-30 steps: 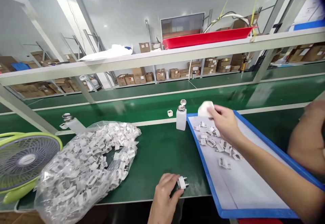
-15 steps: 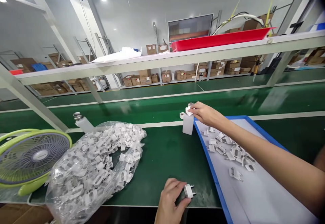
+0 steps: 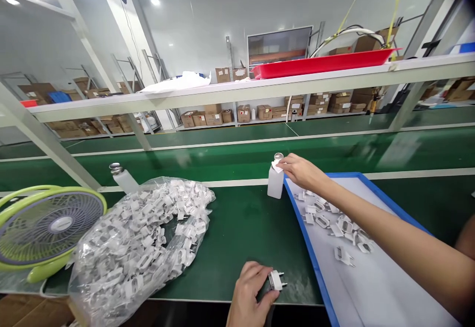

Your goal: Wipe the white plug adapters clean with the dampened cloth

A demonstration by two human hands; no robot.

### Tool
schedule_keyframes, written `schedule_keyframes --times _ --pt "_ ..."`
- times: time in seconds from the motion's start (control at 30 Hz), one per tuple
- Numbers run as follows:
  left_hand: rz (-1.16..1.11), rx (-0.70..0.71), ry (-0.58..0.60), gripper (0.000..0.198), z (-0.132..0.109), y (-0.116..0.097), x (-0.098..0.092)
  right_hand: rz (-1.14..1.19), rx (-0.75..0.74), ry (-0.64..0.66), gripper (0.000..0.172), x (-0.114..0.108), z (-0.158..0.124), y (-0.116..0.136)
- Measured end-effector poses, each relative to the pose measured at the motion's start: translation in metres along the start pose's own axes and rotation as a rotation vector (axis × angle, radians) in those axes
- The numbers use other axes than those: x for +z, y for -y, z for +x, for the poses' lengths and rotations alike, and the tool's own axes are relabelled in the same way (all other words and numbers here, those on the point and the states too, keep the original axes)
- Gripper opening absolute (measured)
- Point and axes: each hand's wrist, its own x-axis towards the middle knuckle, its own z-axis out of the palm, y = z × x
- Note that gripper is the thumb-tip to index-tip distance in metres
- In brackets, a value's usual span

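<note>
My left hand (image 3: 250,292) rests at the near edge of the green bench, fingers closed on a small white plug part (image 3: 276,280) with two metal pins. My right hand (image 3: 301,170) reaches far forward and presses a small white wipe (image 3: 276,165) down onto the top of a white pump bottle (image 3: 275,182). That bottle stands just left of the blue-rimmed tray (image 3: 310,253). Several white plug parts (image 3: 334,220) lie scattered on the tray's white floor under my right forearm.
A clear bag full of white plug parts (image 3: 141,238) lies at the left. A green desk fan (image 3: 44,228) lies beside it. A second pump bottle (image 3: 124,178) stands behind the bag. An overhead shelf carries a red tray (image 3: 322,62). Cardboard boxes line the far wall.
My right hand moved from above the tray to the bottle top and now presses the wipe onto it. My left hand stays put with the plug part.
</note>
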Motion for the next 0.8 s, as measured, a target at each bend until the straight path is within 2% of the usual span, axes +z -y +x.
schedule_keyframes --times 0.5,0.67,0.8 --pt "-0.036 -0.100 0.027 0.026 0.001 -0.012 -0.003 0.066 0.083 -0.028 0.022 0.007 -0.004 0.003" --pt "-0.027 -0.117 0.035 0.027 0.001 -0.013 -0.002 0.204 0.137 -0.048 0.022 0.009 -0.006 0.003" --pt "-0.033 -0.143 0.043 0.025 -0.001 -0.015 -0.004 0.402 0.242 -0.105 0.023 0.006 -0.006 0.004"
